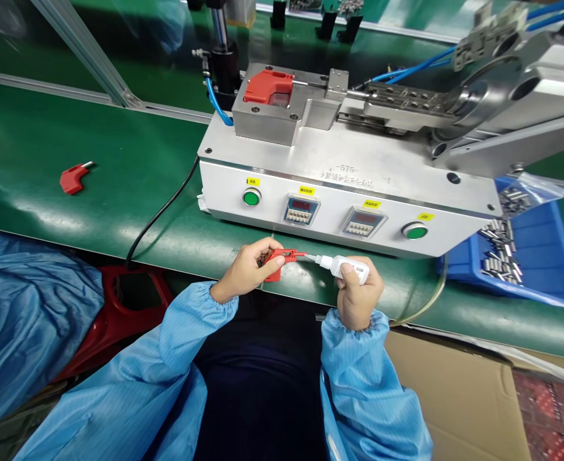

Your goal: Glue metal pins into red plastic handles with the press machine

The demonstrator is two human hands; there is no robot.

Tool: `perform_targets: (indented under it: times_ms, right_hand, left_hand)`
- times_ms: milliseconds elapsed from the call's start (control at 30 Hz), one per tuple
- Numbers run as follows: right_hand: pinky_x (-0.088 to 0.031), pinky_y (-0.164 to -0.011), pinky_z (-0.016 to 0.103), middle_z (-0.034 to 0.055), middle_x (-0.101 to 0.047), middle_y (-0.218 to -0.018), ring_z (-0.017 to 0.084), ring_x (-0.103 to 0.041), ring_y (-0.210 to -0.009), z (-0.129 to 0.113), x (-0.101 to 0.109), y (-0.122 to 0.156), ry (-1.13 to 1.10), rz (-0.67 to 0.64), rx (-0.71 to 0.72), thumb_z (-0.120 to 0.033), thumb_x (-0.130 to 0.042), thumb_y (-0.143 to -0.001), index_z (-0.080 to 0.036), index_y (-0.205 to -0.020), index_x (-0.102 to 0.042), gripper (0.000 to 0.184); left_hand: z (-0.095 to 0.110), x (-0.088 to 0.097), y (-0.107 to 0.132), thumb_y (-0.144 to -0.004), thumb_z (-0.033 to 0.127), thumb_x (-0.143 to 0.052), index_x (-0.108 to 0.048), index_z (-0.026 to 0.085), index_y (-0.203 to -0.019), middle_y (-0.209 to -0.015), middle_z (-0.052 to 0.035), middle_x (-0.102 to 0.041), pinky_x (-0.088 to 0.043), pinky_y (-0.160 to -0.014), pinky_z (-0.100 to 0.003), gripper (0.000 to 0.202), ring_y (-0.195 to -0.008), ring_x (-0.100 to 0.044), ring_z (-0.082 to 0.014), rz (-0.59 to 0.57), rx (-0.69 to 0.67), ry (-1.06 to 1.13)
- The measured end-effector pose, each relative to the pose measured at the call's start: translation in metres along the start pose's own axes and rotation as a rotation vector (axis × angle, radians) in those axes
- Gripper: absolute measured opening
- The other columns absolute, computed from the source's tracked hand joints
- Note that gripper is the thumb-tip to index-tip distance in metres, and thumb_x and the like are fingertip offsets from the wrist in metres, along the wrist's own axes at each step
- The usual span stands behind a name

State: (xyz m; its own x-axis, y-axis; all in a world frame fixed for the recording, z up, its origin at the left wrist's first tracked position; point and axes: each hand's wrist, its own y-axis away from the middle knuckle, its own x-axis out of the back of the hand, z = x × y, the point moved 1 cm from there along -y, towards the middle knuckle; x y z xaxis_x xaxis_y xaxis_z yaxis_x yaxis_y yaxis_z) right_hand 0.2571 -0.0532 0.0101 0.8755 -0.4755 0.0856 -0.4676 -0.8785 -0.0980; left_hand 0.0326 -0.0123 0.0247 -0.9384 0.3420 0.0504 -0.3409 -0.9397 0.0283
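Observation:
My left hand point(246, 269) is closed around a small red plastic part point(282, 259), held in front of the machine. My right hand point(356, 294) grips a small white squeeze bottle point(344, 266), tilted so its nozzle tip touches the end of the red part. Both hands hover over the near edge of the green belt point(132, 186), just below the machine's front panel. Another red part point(268, 86) sits in the metal fixture on top of the machine.
A grey press machine point(344, 186) with two green buttons and two timers stands ahead. A finished red part with a metal pin point(74, 177) lies on the belt at left. A blue tray point(541, 250) of metal pins sits right. Cardboard box point(459, 390) lower right.

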Motion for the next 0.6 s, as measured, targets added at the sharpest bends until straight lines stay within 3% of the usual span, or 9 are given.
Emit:
perform_targets:
  times_ms: [167, 367, 600]
  right_hand:
    - [-0.031, -0.044, 0.026, -0.0072, -0.046, -0.052, 0.011, -0.039, -0.044, -0.003, -0.002, -0.001, -0.020, -0.009, -0.004, -0.067, -0.078, -0.079, -0.023, -0.077, -0.060, 0.048]
    - [-0.044, -0.051, 0.030, -0.0042, -0.053, -0.058, 0.015, -0.052, -0.049, -0.011, 0.001, -0.002, -0.145, -0.089, -0.012, -0.067, -0.071, -0.085, -0.023, -0.086, -0.060, 0.046]
    - [-0.060, -0.075, 0.045, 0.0041, -0.072, -0.077, 0.026, -0.073, -0.075, -0.005, 0.004, -0.002, -0.162, -0.243, -0.025, -0.066, -0.068, -0.087, -0.025, -0.099, -0.057, 0.044]
  left_hand:
    - [0.001, 0.000, 0.000, -0.096, 0.050, -0.068, -0.068, 0.017, -0.094, -0.075, -0.0020, -0.066, -0.045, -0.059, -0.025, 0.033, -0.067, -0.059, -0.0149, -0.006, -0.005, -0.008]
    - [0.002, 0.000, 0.001, -0.096, 0.051, -0.068, -0.067, 0.018, -0.093, -0.076, -0.0022, -0.066, -0.046, -0.060, -0.025, 0.033, -0.068, -0.059, -0.0152, -0.008, 0.004, 0.012]
    - [-0.004, 0.000, -0.001, -0.094, 0.051, -0.070, -0.068, 0.018, -0.094, -0.077, -0.0014, -0.067, -0.047, -0.060, -0.024, 0.033, -0.065, -0.059, -0.0140, -0.004, 0.025, 0.042]
